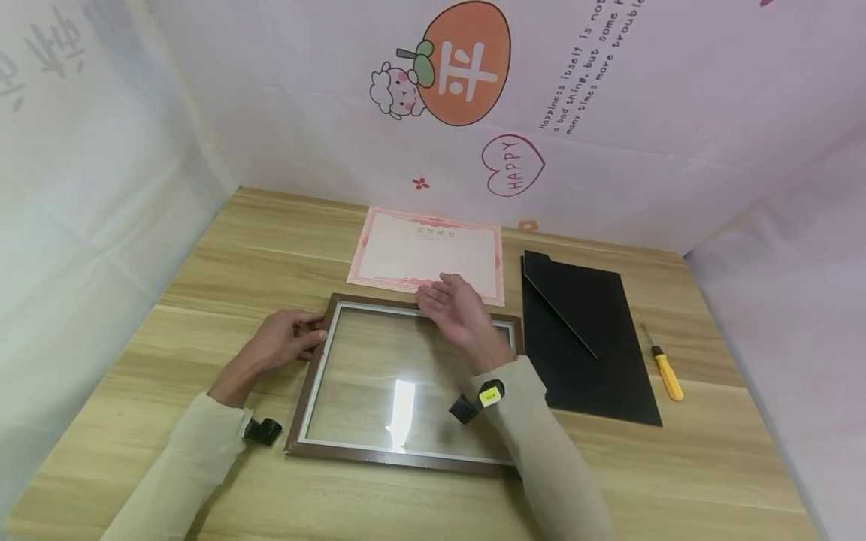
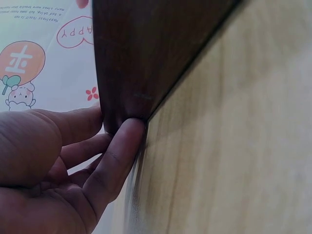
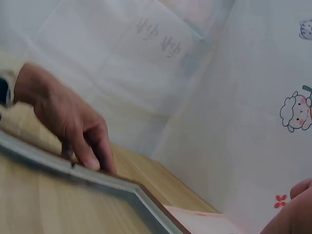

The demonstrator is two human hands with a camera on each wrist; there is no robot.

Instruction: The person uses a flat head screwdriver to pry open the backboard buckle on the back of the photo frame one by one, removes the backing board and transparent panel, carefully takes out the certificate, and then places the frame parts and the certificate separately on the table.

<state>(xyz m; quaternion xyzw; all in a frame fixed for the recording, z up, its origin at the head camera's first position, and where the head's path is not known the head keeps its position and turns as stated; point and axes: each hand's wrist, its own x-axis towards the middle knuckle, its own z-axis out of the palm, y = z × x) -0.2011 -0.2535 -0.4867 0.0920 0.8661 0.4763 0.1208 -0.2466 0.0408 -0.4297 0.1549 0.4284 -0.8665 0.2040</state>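
A brown picture frame [image 1: 309, 398] with a pale inner lip lies flat on the table, and its pane [image 1: 358, 376] reflects a bright patch of light. My left hand [image 1: 280, 342] grips the frame's left side near the far corner; in the left wrist view its thumb and fingers pinch the dark edge [image 2: 141, 53]. Over the far side of the frame hovers my right hand [image 1: 463, 315], palm partly turned up and fingers loosely extended, holding nothing. Just beyond its fingertips is a pink-bordered certificate [image 1: 433, 252]. Contact between the right hand and the frame cannot be told.
Right of the frame lies a black backing board [image 1: 595, 315] with a stand strip [image 1: 558, 312] on it. Farther right is a screwdriver [image 1: 668, 377] with a yellow handle. Printed white cloth [image 1: 304, 98] hangs behind and beside the wooden table [image 1: 223, 255].
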